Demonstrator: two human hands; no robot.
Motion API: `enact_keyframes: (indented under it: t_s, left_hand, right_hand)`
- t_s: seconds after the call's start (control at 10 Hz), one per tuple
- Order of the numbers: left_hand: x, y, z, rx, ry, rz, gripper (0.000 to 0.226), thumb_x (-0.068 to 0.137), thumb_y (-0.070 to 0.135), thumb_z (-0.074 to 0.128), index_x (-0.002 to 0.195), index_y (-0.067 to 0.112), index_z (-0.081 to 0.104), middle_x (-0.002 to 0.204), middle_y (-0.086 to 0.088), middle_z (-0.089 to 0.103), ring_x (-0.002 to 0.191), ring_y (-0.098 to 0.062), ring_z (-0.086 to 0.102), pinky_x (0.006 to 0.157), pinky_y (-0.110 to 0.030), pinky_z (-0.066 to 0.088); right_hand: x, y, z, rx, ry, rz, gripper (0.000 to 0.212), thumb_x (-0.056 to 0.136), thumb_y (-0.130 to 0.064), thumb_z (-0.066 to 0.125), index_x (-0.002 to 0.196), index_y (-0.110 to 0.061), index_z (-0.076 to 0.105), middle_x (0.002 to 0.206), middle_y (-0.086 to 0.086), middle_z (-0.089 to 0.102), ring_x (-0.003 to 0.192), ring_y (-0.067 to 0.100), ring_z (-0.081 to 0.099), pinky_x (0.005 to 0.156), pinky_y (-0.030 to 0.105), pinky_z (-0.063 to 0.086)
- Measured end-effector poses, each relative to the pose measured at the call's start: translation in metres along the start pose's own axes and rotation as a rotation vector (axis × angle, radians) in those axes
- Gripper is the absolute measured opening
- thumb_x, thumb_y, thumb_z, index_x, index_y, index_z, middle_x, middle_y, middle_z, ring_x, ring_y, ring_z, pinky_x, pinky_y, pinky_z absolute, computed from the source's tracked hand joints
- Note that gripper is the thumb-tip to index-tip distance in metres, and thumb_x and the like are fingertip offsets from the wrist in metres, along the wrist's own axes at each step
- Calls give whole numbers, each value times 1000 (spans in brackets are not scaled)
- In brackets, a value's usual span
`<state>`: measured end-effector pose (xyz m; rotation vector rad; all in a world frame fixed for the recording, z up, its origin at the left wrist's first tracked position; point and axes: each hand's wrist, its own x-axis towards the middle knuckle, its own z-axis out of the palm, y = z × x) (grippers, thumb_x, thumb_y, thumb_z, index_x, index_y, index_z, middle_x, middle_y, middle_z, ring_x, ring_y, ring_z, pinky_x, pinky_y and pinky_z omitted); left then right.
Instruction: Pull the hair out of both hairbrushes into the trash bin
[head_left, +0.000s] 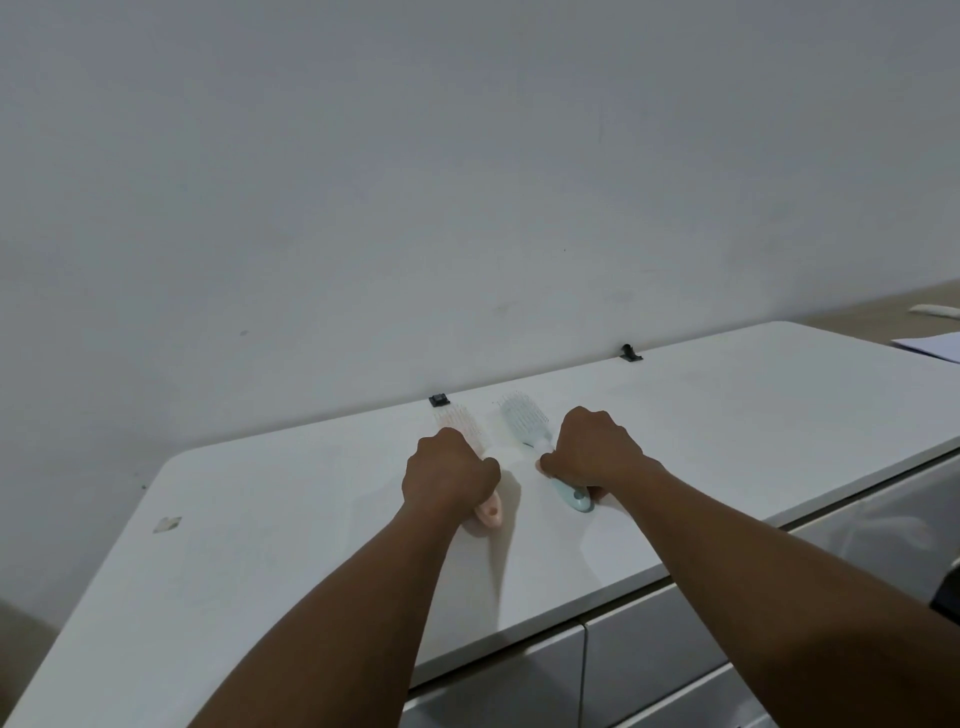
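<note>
Hairbrushes lie side by side on the white bench (291, 499), handles toward the person, heads toward the wall. Left hand (448, 475) grips the pink hairbrush (470, 423); right hand (589, 449) grips the blue hairbrush (522, 418). Trash bin not visible.

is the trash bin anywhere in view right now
No, only the white tabletop shows, with the pink hairbrush and blue hairbrush lying on it.

Two hairbrushes are laid side by side on the bench (291, 499) — left hairbrush (467, 426), right hairbrush (524, 421) — near the wall (415, 182) behind.
</note>
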<state>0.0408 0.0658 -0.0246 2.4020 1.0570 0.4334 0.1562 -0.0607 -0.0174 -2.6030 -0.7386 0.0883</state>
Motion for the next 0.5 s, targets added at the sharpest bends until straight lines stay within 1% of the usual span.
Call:
enact_keyframes:
  t_s: [0.1,0.2,0.3,0.4,0.5]
  left_hand:
    - [1,1,-2,6,-5,-4,31,81,41,64,92,14,54,87,-2,57,86,-28,63,67,-30,47]
    - [3,3,-9,48,9,-15,40,81,47,63,102,14,58,100,-5,64,95,-30,67,72,-31,51]
    - [1,10,-24,66,70,13,37,85,46,62,105,15,56,110,-6,65,103,-31,65,74,-30,45]
    - [-2,27,-45,101,121,52,41,88,45,60,114,12,58,117,-8,62,106,-32,61,75,-31,41]
    - [-11,52,-63,94,138,129,31,89,42,58,98,14,50,105,-7,57,93,-30,57,74,-32,42]
  right_hand:
    - [2,0,-1,24,-19,-3,28,72,-38,68,77,-17,51,77,2,60,72,26,67,65,32,58]
    - [2,-3,-10,-1,-20,-11,35,73,-45,69,80,-17,49,83,3,61,74,28,65,68,34,57]
    - [5,-6,-29,-20,1,-35,37,75,-45,68,75,-16,46,86,6,58,68,27,59,65,33,52]
    - [-1,-9,-62,19,0,-95,36,78,-44,69,75,-11,54,84,9,60,77,28,61,74,35,53]
    - [-15,-12,-100,67,32,-164,33,83,-39,72,97,-9,70,103,6,69,100,24,64,89,36,54]
